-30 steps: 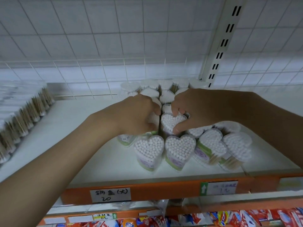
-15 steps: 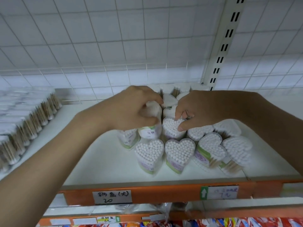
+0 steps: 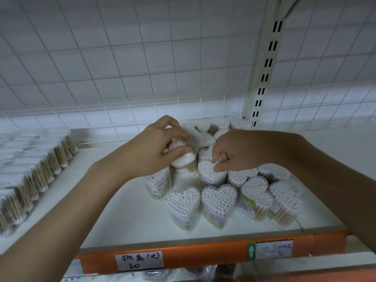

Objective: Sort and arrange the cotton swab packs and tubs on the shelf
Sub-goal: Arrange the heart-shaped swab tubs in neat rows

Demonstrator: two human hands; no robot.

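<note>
White plastic: the shelf [image 3: 126,224] is a pale board with an orange front edge [image 3: 203,255] and a wire grid [image 3: 122,58] behind it.
Tubs: heart-shaped clear tubs [image 3: 218,202] of cotton swabs stand clustered at the middle of the shelf, white tips up, several touching their neighbours; more sit behind, toward the grid.
Packs: flat packs [image 3: 36,165] of wooden-stick swabs lie in a row at the far left of the shelf, well apart from the tubs.
Left hand: the left hand [image 3: 150,151] has its grip closed round 1 tilted tub [image 3: 186,153], thumb on the near side and fingers over the far side, lifted above the tubs below it.
Right hand: the right hand [image 3: 240,151] rests on the top of a standing tub [image 3: 209,174], fingers curled down so the tips pinch its rim; grip narrow.
Labels: 2 price tags sit on the orange edge, the left tag [image 3: 139,261] handwritten and ending in 20, the right tag [image 3: 272,249] too blurred to read.
Handling: the tubs look light and stiff, with smooth walls that may slip; a tall, narrow tub would likely tip if nudged at the top.
Where to hold: across the 2 flat sides, low on the body rather than by the lid, seems safest, since a lid might pop and spill swabs.
Step in hand: probably setting the lifted tub upright into the cluster while the other hand steadies a neighbour.
</note>
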